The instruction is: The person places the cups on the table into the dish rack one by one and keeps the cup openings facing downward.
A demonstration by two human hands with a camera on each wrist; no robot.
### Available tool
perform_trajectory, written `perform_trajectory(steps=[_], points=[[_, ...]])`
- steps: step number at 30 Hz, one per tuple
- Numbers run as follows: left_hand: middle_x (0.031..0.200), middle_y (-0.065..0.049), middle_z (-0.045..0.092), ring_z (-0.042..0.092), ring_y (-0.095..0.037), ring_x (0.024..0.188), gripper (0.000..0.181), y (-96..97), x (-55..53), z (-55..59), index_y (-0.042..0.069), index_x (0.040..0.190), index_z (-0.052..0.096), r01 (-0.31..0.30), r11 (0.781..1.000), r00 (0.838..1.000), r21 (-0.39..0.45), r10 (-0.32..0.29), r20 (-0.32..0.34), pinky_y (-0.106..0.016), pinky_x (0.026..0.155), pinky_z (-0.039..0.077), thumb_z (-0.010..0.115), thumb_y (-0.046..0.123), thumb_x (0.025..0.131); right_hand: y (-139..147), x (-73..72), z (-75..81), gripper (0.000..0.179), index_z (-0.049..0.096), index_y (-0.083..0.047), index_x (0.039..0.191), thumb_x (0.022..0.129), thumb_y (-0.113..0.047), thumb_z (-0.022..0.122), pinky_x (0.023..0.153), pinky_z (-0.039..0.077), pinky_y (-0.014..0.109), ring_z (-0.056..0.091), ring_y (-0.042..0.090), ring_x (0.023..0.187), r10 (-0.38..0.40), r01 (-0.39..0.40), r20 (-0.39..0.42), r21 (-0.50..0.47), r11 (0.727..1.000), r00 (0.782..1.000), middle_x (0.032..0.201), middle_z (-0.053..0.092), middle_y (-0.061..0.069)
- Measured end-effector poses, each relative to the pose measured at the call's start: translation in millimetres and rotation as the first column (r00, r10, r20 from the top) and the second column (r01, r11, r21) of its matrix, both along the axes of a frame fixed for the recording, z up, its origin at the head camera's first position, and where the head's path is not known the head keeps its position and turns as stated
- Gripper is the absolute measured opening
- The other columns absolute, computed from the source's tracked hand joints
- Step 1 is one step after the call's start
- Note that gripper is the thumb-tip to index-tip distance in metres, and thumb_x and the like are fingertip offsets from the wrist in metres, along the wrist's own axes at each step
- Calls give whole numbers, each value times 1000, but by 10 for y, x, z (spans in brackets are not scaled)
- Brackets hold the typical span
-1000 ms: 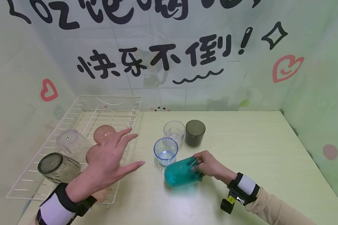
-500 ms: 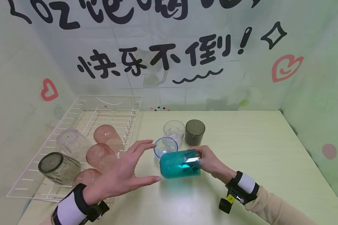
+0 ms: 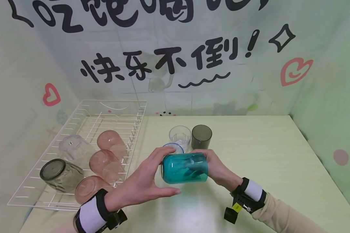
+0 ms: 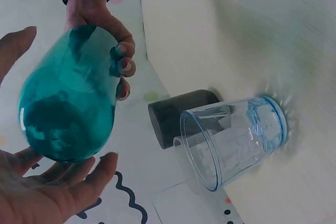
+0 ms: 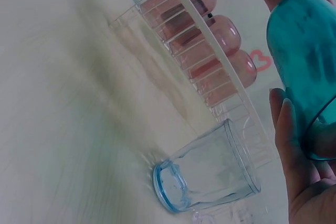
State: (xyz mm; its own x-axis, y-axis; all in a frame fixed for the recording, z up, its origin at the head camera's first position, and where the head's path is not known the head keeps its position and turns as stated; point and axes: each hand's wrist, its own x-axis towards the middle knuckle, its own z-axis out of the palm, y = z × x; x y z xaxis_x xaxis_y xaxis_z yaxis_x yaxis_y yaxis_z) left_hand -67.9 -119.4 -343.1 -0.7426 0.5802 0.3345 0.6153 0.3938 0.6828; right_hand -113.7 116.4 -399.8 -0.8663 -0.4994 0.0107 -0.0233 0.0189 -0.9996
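Note:
A teal drinking glass (image 3: 184, 169) is held on its side above the table, its base toward the left. My right hand (image 3: 219, 168) grips it at the rim end; in the right wrist view the thumb reaches inside the mouth. Around the base end my left hand (image 3: 138, 184) is spread, fingers along the far side and thumb apart below. In the left wrist view those fingertips (image 4: 108, 163) are right at the glass's lower edge. A clear glass with a blue rim (image 4: 236, 145) stands upright just behind, partly hidden in the head view.
A clear glass (image 3: 180, 134) and a dark grey glass (image 3: 201, 137) stand behind on the table. To the left, a white wire rack (image 3: 88, 121) holds three pink glasses (image 3: 105, 163), a grey-green one (image 3: 61, 174) and a clear one (image 3: 75, 150), all lying tilted.
My left hand has moved right from over the rack to the teal glass's base. The right hand has lifted the glass a little and brought it level.

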Motion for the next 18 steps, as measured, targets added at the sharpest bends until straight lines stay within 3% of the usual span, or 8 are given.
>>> perform_trajectory(steps=[18], points=[[132,-3,44,46,-16,113,82,118,-8,-15,12,133,41,24,997,999,79,-21,-36,-34,91,43,85,32,68,-77,55,64,35,59,11,108,88,-15,67,76,50,45,61,22,86,50,-51,-21,-100,994,999,96,67,6]])
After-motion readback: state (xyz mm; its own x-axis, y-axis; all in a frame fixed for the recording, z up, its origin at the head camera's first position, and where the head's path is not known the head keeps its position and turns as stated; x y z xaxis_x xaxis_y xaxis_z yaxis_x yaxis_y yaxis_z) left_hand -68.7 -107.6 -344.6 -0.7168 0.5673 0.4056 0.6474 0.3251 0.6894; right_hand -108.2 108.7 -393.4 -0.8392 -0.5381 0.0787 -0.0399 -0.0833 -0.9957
